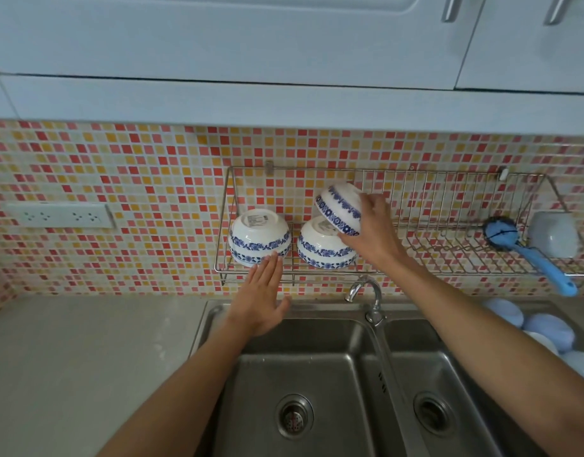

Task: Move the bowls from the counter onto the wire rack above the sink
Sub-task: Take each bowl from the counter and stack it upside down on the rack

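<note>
One bowl point(339, 206) half behind right hand point(373, 232).

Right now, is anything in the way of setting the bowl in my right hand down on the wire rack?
Partly. The held bowl in the right hand hangs tilted right above another upside-down bowl already on the wire rack. The open stretch of rack to its right looks free until the blue brush.
</note>
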`<control>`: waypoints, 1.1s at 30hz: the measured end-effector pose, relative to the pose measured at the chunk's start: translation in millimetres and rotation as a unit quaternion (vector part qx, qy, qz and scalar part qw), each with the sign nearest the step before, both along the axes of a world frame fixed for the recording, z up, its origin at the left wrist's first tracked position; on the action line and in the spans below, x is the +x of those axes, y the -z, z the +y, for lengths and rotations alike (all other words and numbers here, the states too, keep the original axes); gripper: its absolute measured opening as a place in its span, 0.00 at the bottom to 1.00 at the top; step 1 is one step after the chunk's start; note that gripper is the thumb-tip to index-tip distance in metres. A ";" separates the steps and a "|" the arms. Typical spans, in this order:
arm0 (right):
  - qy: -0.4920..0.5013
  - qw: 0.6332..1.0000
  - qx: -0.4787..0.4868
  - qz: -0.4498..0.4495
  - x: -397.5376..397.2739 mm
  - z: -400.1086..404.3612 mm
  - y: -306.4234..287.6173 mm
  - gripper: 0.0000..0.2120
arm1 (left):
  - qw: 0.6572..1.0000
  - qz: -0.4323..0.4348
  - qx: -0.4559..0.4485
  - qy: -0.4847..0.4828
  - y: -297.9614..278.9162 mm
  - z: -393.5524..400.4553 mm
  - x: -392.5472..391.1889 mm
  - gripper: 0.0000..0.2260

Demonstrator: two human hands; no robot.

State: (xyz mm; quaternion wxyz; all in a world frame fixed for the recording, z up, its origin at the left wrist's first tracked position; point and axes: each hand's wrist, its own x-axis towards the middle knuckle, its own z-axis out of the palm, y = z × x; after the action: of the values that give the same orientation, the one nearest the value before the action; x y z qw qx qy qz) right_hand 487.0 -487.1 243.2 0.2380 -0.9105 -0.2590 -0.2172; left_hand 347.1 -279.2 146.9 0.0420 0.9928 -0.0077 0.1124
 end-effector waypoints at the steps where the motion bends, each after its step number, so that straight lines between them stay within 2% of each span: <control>1: -0.012 0.999 -0.033 -0.021 -1.4 2.6 3.4 0.43 | 1.000 0.001 0.002 0.001 0.2 0.2 0.0 0.32; 6: -0.034 0.975 -0.207 -0.070 -3.5 14.8 18.6 0.45 | 1.000 0.000 0.001 0.004 0.7 0.0 0.5 0.33; 10: -0.043 0.962 -0.262 -0.068 0.4 18.4 25.4 0.44 | 1.000 0.003 0.001 -0.002 -0.2 -0.2 1.4 0.32; 19: -0.047 0.965 -0.250 -0.057 6.7 19.0 26.4 0.45 | 1.000 -0.003 -0.004 -0.001 5.3 1.4 2.3 0.33; 28: -0.064 0.954 -0.286 -0.069 10.9 24.5 37.9 0.43 | 1.000 -0.007 -0.003 0.002 7.8 2.7 2.8 0.33; 31: -0.080 0.959 -0.264 -0.061 12.8 22.8 37.9 0.43 | 1.000 -0.007 -0.014 0.001 6.3 2.0 2.9 0.32; 33: -0.086 0.976 -0.200 -0.018 12.7 21.7 42.9 0.42 | 0.998 -0.008 -0.056 0.001 -0.5 -0.9 0.4 0.31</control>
State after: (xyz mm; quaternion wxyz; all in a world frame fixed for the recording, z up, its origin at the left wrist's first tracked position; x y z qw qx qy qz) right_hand 499.8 -465.3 200.3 0.0638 -0.9099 -0.3791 -0.1559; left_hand 347.5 -280.1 147.4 0.0974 0.9879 -0.0025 0.1207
